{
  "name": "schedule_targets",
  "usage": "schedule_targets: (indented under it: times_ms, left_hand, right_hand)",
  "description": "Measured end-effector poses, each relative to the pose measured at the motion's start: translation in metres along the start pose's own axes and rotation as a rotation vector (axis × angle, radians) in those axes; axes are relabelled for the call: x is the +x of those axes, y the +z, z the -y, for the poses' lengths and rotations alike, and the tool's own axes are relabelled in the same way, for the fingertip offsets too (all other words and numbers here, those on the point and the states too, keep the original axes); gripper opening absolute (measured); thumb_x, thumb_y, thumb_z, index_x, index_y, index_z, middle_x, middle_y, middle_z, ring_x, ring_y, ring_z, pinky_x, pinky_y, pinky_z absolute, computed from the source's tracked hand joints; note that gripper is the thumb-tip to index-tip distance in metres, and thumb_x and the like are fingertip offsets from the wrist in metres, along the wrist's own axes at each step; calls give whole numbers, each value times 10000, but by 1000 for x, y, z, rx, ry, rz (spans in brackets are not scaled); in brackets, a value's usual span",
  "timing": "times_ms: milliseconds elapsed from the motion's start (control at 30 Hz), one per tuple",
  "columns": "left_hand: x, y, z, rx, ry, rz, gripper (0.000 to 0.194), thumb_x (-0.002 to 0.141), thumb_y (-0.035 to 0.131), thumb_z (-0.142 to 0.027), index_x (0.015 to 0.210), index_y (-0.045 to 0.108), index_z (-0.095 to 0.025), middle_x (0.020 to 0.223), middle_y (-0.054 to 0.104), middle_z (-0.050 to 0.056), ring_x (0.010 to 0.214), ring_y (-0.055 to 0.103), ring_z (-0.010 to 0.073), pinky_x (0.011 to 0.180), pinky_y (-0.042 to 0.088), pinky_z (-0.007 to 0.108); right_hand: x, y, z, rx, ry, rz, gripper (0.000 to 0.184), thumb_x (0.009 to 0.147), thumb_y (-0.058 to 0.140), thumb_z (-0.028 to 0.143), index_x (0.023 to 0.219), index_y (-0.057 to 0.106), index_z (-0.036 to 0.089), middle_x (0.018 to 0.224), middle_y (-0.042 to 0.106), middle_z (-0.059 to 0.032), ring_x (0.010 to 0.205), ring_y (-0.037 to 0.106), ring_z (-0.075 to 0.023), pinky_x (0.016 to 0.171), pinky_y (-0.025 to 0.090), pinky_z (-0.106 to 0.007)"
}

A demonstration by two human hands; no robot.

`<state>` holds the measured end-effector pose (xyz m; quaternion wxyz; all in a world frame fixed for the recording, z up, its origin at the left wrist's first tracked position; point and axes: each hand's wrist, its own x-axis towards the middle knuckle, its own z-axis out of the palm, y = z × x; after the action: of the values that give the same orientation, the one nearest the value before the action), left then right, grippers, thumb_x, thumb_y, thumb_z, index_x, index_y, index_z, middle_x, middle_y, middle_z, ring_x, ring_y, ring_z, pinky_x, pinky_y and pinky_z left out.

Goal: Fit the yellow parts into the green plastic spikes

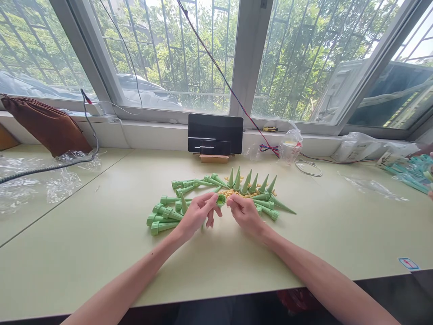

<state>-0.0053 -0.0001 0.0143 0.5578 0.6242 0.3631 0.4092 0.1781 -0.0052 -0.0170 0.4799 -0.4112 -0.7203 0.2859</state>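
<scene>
Cap (221,200), green, at two o'clock of left hand (198,208), held in its fingers, best kept steady, mouth unobstructed; right hand (246,215) at four o'clock, fingers pinched narrow, contents indiscernible.

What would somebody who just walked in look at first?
Probably the pointy green cones standing in a row just beyond the right hand. Then maybe the left hand, holding a green piece with a round opening. A big black screen also stands out, at the back of the table.
</scene>
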Motion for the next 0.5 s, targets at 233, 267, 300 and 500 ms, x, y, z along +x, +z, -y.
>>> schedule_targets:
  times_ms: [233, 267, 300, 500]
  left_hand:
    - [-1, 0, 3, 83, 76, 6, 435, 930, 535, -528, 1049, 732, -160, 391, 468, -33, 567, 630, 188, 518, 527, 268]
    - [-1, 0, 4, 81, 78, 6, 438, 936, 527, -526, 1053, 737, -160, 396, 476, -37, 512, 596, 166, 529, 526, 272]
    - [-1, -1, 4, 80, 78, 4, 443, 942, 517, -526, 1048, 742, -159, 400, 484, -40, 461, 556, 145, 533, 522, 274]
    - [0, -1, 3, 99, 62, -36, 442, 953, 501, -515, 971, 763, -159, 395, 493, -43, 400, 502, 110, 530, 476, 251]
  right_hand:
    - [0, 1, -4, 40, 33, -10, 401, 999, 403, 498, 713, 445, 220, 544, 354, 48, 494, 339, -122, 497, 308, -263]
    - [0, 2, -4, 44, 32, -8, 401, 1001, 400, 495, 713, 443, 220, 546, 354, 48, 492, 339, -121, 496, 308, -263]
    - [0, 2, -4, 45, 30, -5, 399, 1002, 398, 491, 714, 443, 219, 550, 357, 47, 491, 339, -120, 496, 308, -263]
    - [0, 2, 1, 31, 18, 20, 401, 1001, 404, 486, 704, 437, 218, 546, 370, 47, 488, 332, -117, 496, 308, -263]
